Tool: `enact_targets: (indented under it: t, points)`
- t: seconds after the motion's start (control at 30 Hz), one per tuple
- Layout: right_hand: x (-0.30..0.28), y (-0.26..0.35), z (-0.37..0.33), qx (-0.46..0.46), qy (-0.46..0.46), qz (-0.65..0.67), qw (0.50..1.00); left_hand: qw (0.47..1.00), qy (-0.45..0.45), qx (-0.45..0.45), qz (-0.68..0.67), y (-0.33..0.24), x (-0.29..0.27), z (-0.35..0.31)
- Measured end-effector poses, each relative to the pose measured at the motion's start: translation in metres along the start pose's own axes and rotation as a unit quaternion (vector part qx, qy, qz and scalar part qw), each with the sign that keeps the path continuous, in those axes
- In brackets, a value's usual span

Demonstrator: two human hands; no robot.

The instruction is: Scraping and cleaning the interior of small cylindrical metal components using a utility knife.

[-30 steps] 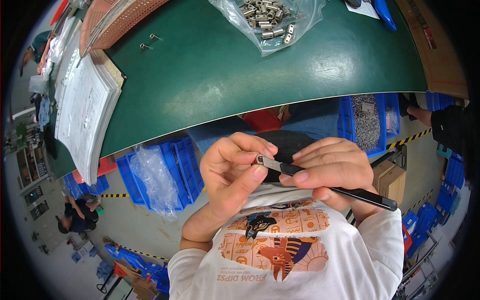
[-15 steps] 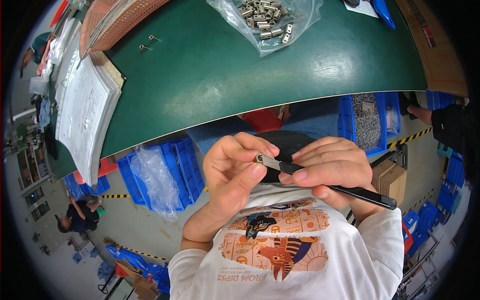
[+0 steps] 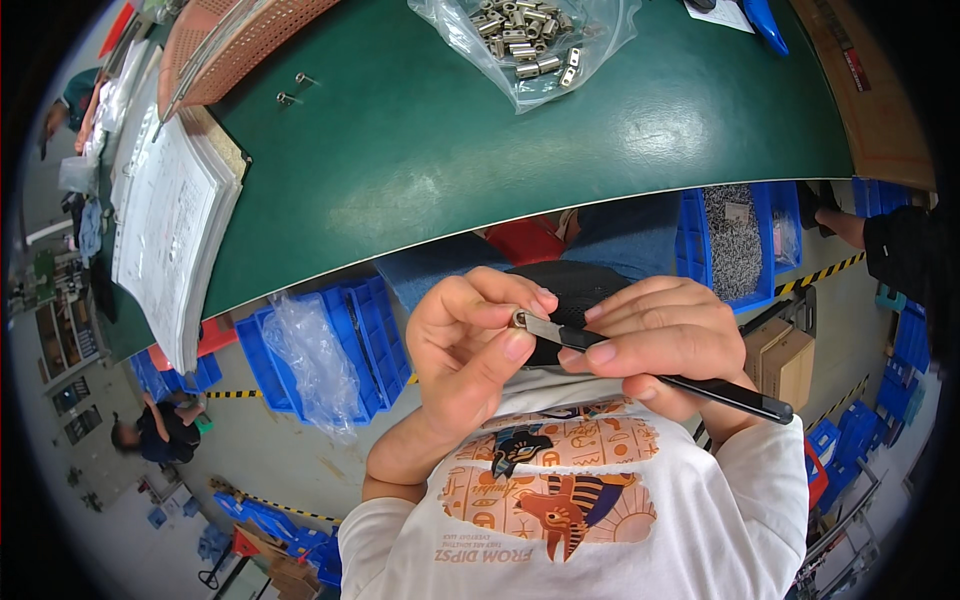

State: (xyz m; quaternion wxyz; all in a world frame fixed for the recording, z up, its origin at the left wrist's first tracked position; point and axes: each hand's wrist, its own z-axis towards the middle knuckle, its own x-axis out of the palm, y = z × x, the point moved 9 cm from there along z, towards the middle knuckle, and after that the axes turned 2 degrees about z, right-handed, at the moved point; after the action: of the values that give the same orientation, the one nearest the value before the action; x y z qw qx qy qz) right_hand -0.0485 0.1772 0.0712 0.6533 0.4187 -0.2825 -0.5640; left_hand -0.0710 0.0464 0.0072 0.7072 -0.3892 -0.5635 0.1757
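Observation:
Between the thumb and fingers of my left hand (image 3: 465,350) is a small metal sleeve (image 3: 518,318), its round end facing the blade. My right hand (image 3: 670,345) grips a black-handled craft knife (image 3: 725,393). The knife's flat silver-grey blade (image 3: 541,328) touches the sleeve's rim; whether the tip is inside the bore I cannot tell. Both hands are held close together in front of my white shirt, short of the table edge. Farther off, a clear plastic bag (image 3: 592,32) lies open on the table with many similar metal sleeves (image 3: 540,67) in it.
Two small metal pieces (image 3: 286,98) lie on the green table (image 3: 420,150), near a pink perforated basket (image 3: 205,50). A stack of papers (image 3: 175,230) overhangs the left edge. Blue bins (image 3: 380,340) stand below at left; another blue bin (image 3: 712,250) at right holds small grey parts.
Hardly anything differs. Both hands, the knife and the sleeve keep almost the same place, and the whole view has shifted very slightly.

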Motion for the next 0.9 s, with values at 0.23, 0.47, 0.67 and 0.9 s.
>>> enact_targets:
  t: [0.23, 0.47, 0.67, 0.9]
  points:
    - [0.007, 0.010, 0.001, -0.095, 0.006, -0.158, 0.983, 1.000, -0.013, 0.002, 0.008, -0.002, -0.002, -0.003]
    - [0.004, 0.008, 0.001, -0.054, 0.029, -0.063, 0.996, 0.999, -0.025, -0.009, 0.021, -0.001, -0.003, -0.001]
    - [0.000, -0.001, -0.001, -0.019, 0.016, 0.005, 1.000, 1.000, -0.008, -0.004, 0.019, -0.002, -0.001, 0.000]
    - [-0.004, -0.011, -0.001, 0.026, 0.019, 0.092, 0.995, 1.000, 0.007, -0.001, 0.008, -0.001, 0.002, 0.000]
